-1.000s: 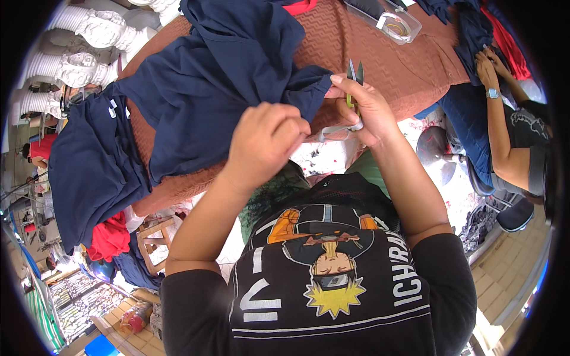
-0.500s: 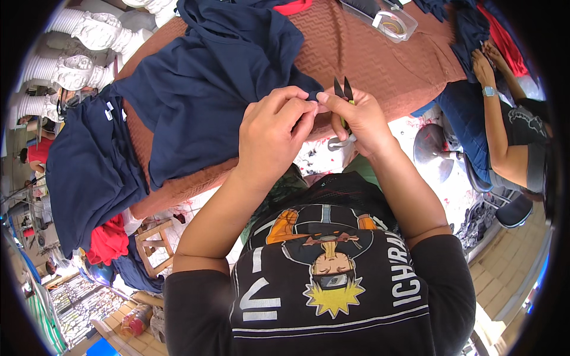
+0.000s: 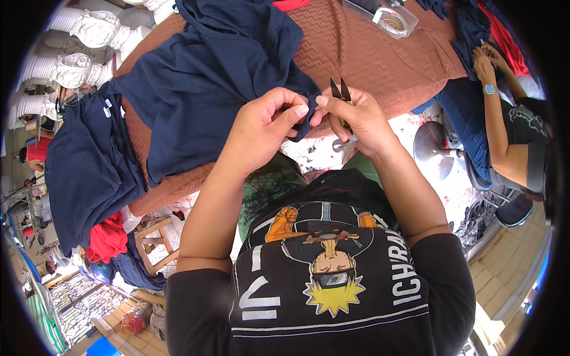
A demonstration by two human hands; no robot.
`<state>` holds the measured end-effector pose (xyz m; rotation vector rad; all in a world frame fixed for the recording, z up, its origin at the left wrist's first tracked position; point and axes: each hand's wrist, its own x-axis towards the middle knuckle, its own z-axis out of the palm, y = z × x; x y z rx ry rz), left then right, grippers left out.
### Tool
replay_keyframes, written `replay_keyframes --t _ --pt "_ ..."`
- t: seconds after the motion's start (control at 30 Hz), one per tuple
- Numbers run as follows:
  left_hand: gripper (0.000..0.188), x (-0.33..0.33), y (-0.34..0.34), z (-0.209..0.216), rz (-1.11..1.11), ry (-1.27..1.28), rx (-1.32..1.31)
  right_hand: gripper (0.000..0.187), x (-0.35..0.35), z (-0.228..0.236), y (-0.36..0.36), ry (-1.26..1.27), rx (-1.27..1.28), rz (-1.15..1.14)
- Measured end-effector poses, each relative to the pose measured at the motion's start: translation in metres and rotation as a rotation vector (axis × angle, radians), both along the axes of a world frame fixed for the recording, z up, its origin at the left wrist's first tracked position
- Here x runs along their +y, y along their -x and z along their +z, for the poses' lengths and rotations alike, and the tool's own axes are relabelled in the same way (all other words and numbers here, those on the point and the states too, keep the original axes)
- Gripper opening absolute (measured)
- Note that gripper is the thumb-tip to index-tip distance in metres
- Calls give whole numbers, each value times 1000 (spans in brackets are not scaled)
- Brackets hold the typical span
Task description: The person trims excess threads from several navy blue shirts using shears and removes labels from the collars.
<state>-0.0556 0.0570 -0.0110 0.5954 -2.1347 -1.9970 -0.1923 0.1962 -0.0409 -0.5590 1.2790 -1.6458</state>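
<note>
A navy blue garment [image 3: 205, 101] is spread over the near part of the table, one edge of it drawn up between my hands. My left hand [image 3: 261, 130] is closed on that edge, thumb against the bent fingers. Thread snips [image 3: 341, 90] with dark pointed blades and yellow-green on the handle rest in the closed fingers of my right hand [image 3: 365, 121]. The blades point away from me. My right thumb and forefinger are also at the cloth edge; whether they pinch it is hard to see.
A brown patterned cloth [image 3: 368, 77] covers the table. Another navy garment [image 3: 92, 172] hangs over its left end, above red cloth [image 3: 108, 238]. A clear plastic box [image 3: 399, 25] stands at the far side. On the right a seated co-worker [image 3: 504, 124] handles dark cloth.
My left hand has shifted slightly left and changed its finger position, so more of the garment's edge shows between my hands. My right hand still holds the snips, nearly in place.
</note>
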Motion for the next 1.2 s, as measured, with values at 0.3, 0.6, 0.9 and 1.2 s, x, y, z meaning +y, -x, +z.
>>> replay_keyframes --t 0.3,0.6,0.9,1.2 --pt "11 11 4 5 149 245 45 27 -3 5 -23 -10 639 -135" --pt "26 5 1 21 134 110 61 14 2 12 -15 -83 255 -57" --pt "32 10 -1 8 91 157 108 13 1 3 -16 -18 267 -97" --pt "17 6 7 2 68 233 212 10 6 9 -10 29 283 15"
